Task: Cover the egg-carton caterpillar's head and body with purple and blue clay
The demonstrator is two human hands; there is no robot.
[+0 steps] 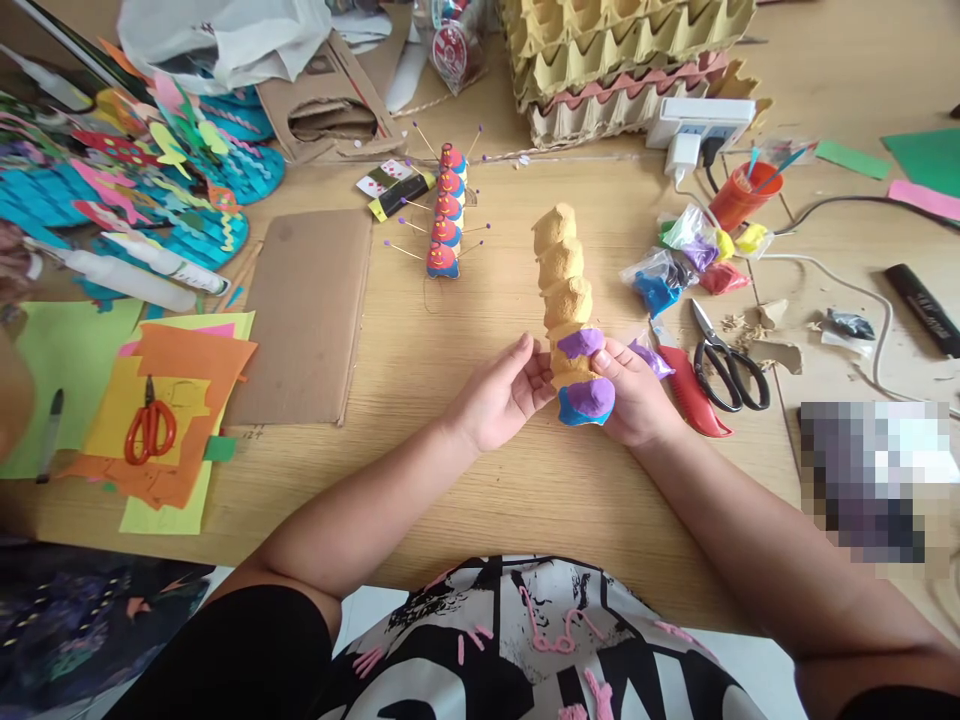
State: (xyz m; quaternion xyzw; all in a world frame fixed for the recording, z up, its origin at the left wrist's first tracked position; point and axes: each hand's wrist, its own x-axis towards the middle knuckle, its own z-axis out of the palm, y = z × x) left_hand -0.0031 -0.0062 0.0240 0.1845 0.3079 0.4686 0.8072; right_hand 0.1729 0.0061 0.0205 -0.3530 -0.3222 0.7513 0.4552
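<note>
Between my two hands is a yellow egg carton strip [564,260], a row of several bumps pointing away from me. Purple clay [592,397] covers parts of its two nearest bumps, and blue clay [574,408] wraps the base at the near end. My left hand [499,390] holds the strip's left edge with curled fingers, thumb raised. On the other side, my right hand [634,390] grips the near end, its thumb against the upper purple patch. Farther back stands a finished-looking red and blue carton caterpillar [447,215] with purple-tipped sticks.
Right of my hands lie black-handled scissors [727,365], a red cutter [694,395] and bagged clay [660,285]. Egg trays [630,70] are stacked behind. On the left are cardboard [300,310], orange scissors [150,430] on coloured paper, glue bottles [124,275] and another person's hand [15,265].
</note>
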